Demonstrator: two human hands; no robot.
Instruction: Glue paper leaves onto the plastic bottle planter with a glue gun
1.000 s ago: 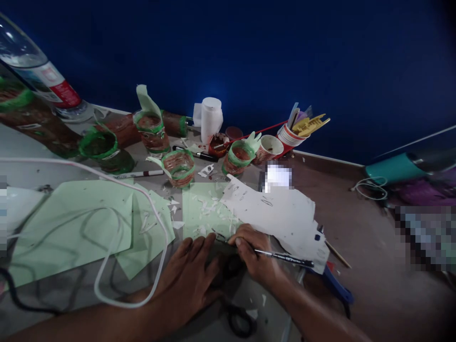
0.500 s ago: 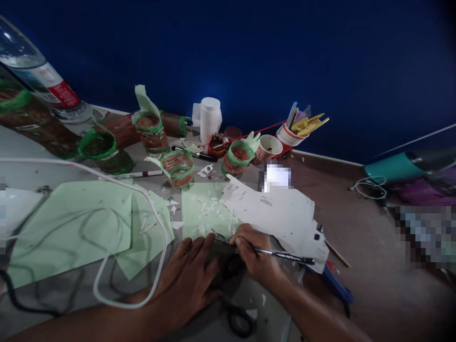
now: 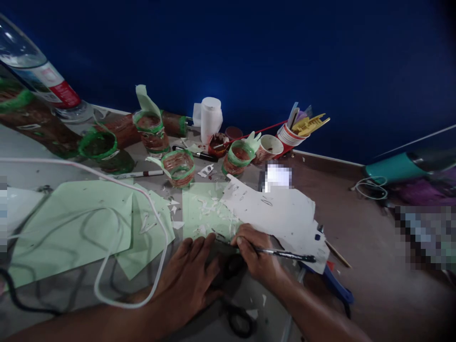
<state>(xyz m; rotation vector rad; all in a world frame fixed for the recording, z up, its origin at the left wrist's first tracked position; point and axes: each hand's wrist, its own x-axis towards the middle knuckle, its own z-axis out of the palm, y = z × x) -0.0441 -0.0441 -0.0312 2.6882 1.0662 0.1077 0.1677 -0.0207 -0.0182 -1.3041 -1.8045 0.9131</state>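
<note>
My right hand [image 3: 257,259] is closed round a black pen [image 3: 285,255], its tip down on a pale green sheet [image 3: 204,213] strewn with white paper scraps. My left hand [image 3: 187,280] lies flat beside it with the fingers stretched out, pressing on the sheet's near edge. A white sheet with pen marks [image 3: 281,213] lies just past my right hand. Black scissors [image 3: 240,320] rest on the table under my wrists.
Larger green sheets [image 3: 78,223] and a looping white cable [image 3: 117,256] lie at left. Several jars with green rims [image 3: 178,167], a white roll [image 3: 211,118], a plastic bottle [image 3: 39,76], paper cups [image 3: 269,147] and a red cup of tools [image 3: 297,129] stand behind. A blue wall backs the table.
The pen in my right hand has shifted very slightly; both hands stay where they were.
</note>
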